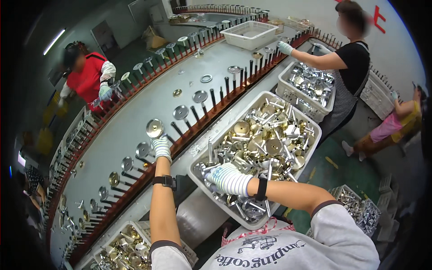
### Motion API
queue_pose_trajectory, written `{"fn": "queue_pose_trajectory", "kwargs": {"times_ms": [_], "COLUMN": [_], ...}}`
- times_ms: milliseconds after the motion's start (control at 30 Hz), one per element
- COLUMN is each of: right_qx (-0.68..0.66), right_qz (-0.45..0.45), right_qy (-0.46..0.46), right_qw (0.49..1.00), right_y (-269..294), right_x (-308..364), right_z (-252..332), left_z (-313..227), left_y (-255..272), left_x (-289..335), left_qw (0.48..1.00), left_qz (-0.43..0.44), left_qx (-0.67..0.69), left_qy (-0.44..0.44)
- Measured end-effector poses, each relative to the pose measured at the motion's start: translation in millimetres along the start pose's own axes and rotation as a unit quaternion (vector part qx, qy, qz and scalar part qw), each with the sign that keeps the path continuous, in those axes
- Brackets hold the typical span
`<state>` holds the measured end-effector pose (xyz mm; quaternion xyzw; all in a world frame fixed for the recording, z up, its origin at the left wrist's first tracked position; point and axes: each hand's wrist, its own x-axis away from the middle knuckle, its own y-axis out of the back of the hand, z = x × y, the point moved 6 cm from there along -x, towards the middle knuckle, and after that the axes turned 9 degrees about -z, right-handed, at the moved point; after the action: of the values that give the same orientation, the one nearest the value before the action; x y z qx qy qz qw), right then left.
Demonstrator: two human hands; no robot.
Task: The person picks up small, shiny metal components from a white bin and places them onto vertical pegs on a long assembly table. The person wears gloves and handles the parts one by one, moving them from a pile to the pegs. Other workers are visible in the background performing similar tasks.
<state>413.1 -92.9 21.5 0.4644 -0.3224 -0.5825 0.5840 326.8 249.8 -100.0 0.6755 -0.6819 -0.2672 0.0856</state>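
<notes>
My left hand [161, 147], in a striped work glove, is closed at the red-brown rail beside the conveyor. Just beyond its fingertips is a shiny round metal disc with a stem [155, 128], which it appears to grip by the stem. My right hand [228, 179], gloved alike, reaches into the near left part of a white plastic bin [194, 173]. Its fingers curl down among loose metal discs and tubes [272, 146], and what they hold is hidden. Other stemmed discs [181, 112] sit on black pegs [196, 115] along the rail.
The curved grey conveyor table [135, 101] carries a loose metal ring [206, 78] and an empty white tray [249, 35]. Another filled bin [306, 85] stands by a worker at right [348, 63]; across the table is a worker in red [87, 74]. More parts lie in a bin [123, 247] below left.
</notes>
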Motion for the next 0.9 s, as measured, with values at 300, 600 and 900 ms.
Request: {"fn": "queue_pose_trajectory", "kwargs": {"times_ms": [300,600,900], "right_qx": [-0.294,-0.73,-0.724], "right_qz": [-0.188,-0.316,-0.272], "right_qy": [-0.252,-0.236,-0.248], "right_qw": [0.902,0.558,0.583], "right_y": [119,184,185], "right_x": [76,107,100], "right_z": [-105,-187,-168], "left_z": [1,51,81], "left_y": [-20,13,60], "left_x": [45,-7,33], "left_qw": [0.99,0.988,0.98], "left_qz": [-0.127,-0.077,-0.098], "left_qx": [-0.05,0.122,0.045], "left_qy": [0.045,0.046,0.169]}}
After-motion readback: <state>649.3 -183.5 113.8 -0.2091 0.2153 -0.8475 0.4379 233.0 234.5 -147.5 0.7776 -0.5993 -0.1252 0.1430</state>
